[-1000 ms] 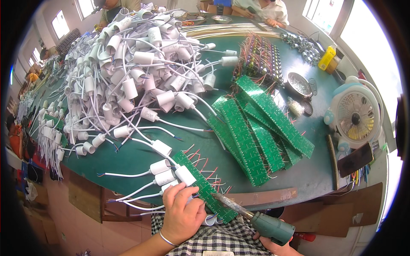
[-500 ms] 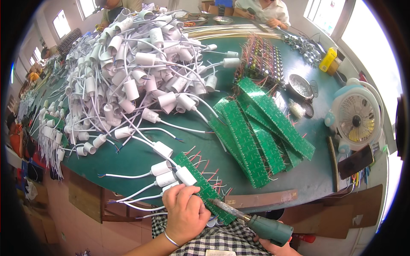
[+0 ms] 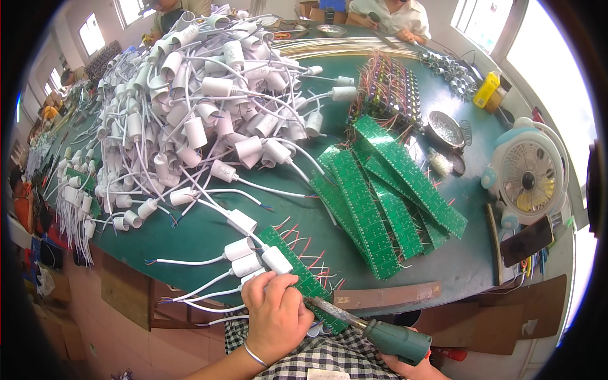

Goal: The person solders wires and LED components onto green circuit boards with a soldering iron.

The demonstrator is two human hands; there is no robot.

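My left hand (image 3: 277, 313) is closed, its fingers curled at the left edge of a narrow green circuit board (image 3: 292, 261). What the fingertips grip is hidden behind the hand. Red and white wires stick up along the board's right side. My right hand (image 3: 410, 366) is wrapped round the green handle of a soldering iron (image 3: 396, 341). Its metal tip points left and lies over the board, close to my left fingers. Several white lamp sockets (image 3: 239, 249) with white cables lie beside the board, one (image 3: 276, 259) just beyond my left fingertips.
A large heap of white corded sockets (image 3: 190, 114) covers the table's left. Green circuit boards (image 3: 373, 209) are stacked right of centre, before a wired bundle (image 3: 386, 88). A fan (image 3: 529, 171), phone (image 3: 527, 242) and metal dish (image 3: 444, 128) stand right. People sit across the table.
The soldering iron's tip has shifted slightly left along the board, closer to my left fingers; my right hand moved with it. My left hand stays nearly in place.
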